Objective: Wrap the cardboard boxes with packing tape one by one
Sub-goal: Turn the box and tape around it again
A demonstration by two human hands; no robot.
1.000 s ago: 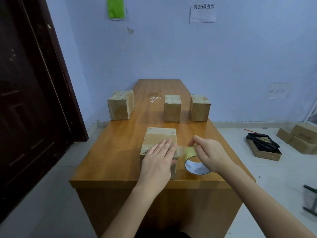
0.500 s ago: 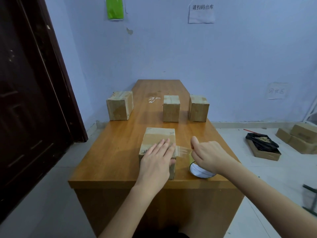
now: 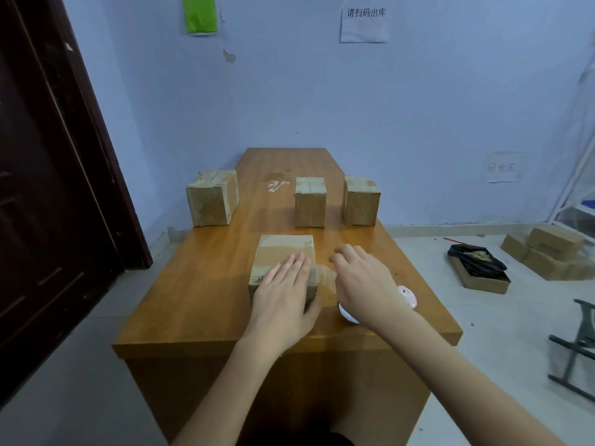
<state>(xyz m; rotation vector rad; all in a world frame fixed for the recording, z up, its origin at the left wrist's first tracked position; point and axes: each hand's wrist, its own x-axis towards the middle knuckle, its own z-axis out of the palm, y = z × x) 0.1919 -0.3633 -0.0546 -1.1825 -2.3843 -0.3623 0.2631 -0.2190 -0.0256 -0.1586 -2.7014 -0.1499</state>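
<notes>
The nearest cardboard box [image 3: 283, 252] stands near the table's front edge. My left hand [image 3: 283, 294] lies flat on its top with straight fingers, covering the near half. A clear strip of tape [image 3: 325, 280] runs from the box's right side to the tape roll [image 3: 346, 314], which lies on the table mostly hidden under my right wrist. My right hand [image 3: 362, 280] hovers just right of the box with loosely curled fingers, and nothing shows between them. Three more boxes stand further back: a large one at the left [image 3: 212, 197], one in the middle [image 3: 310, 202], one at the right [image 3: 360, 201].
The wooden table [image 3: 199, 275] is narrow, with a dark door to its left. A small pink object [image 3: 407, 295] lies by my right wrist. A scrap of clear tape [image 3: 275, 185] lies far back. On the floor at right are a box with a black bag [image 3: 476, 265] and stacked cartons [image 3: 547, 252].
My right hand has let go of the tape roll and moved forward and up; the roll now lies under the wrist. My left hand stays flat on the box.
</notes>
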